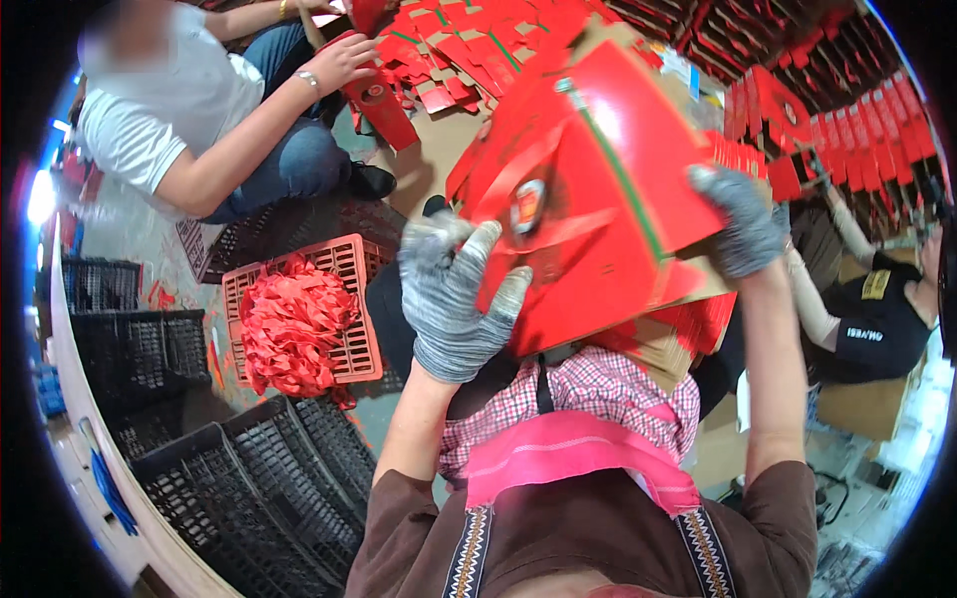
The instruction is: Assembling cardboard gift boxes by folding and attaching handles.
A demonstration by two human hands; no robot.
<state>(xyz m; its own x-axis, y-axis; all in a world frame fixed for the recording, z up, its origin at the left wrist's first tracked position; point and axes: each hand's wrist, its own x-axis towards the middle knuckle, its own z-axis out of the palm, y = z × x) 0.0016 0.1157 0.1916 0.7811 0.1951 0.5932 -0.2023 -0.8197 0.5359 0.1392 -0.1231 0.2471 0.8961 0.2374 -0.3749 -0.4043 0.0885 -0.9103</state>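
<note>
A red carton (598, 199) with a green strip along it lies tilted in front of the person, above the lap, between the two gloved hands. The right hand (740, 221), in a grey knit glove, has its grip clamped on the carton's right edge, with fingers bent over the upper face; its thumb is hidden. The left hand (457, 294), gloved alike and blurred, has its grip apart, thumb and fingers spread beside the red ribbon (558, 234) that crosses the carton; whether they touch it, I cannot tell.

More red cardboard (688, 329) lies under the carton, near the checked apron (623, 394) with its pink band. To the left, an orange-red plastic crate (365, 329) bears a heap of red ribbons (294, 334); black plastic crates (264, 488) stand near it. At upper left, a co-worker in a white shirt (164, 120) holds another red carton (381, 112). Flat red cartons (454, 45) spread across the top, and rows of them stand at upper right. At far right, a second co-worker wears a black top (877, 324).
</note>
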